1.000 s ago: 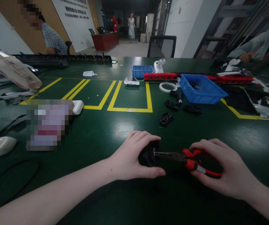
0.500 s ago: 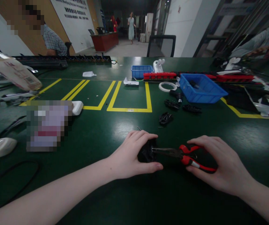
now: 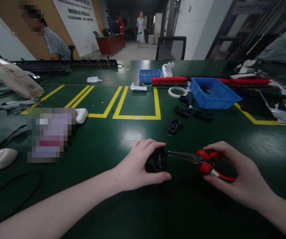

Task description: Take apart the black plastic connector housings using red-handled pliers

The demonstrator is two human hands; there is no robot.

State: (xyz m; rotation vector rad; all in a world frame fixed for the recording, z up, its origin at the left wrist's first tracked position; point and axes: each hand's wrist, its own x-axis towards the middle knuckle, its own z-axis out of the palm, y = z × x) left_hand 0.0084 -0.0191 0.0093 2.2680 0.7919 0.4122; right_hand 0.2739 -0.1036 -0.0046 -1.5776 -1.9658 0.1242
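Fingers and thumb of my left hand (image 3: 143, 162) are wrapped round a black plastic part (image 3: 158, 160), whose left side is hidden by the hand. In my right hand (image 3: 237, 176) is a pair of red-handled needle-nose pliers (image 3: 202, 161). Their long metal jaws point left, and the tip stands a short way off the black part. A small bright bit shows at the jaw tip, too small to name. Beyond my hands lie similar black parts (image 3: 175, 126) and a thin metal pin (image 3: 170, 135).
A blue bin (image 3: 215, 99) with a dark item inside stands at the back right, beside a white ring (image 3: 177, 92). To the left are a pixelated flat object (image 3: 53, 136), a white mouse (image 3: 0, 157) and cables. People are in the background.
The pliers in my right hand have drawn back to the right, so their tip has come away from the black part. My left hand has stayed nearly still, holding the part.
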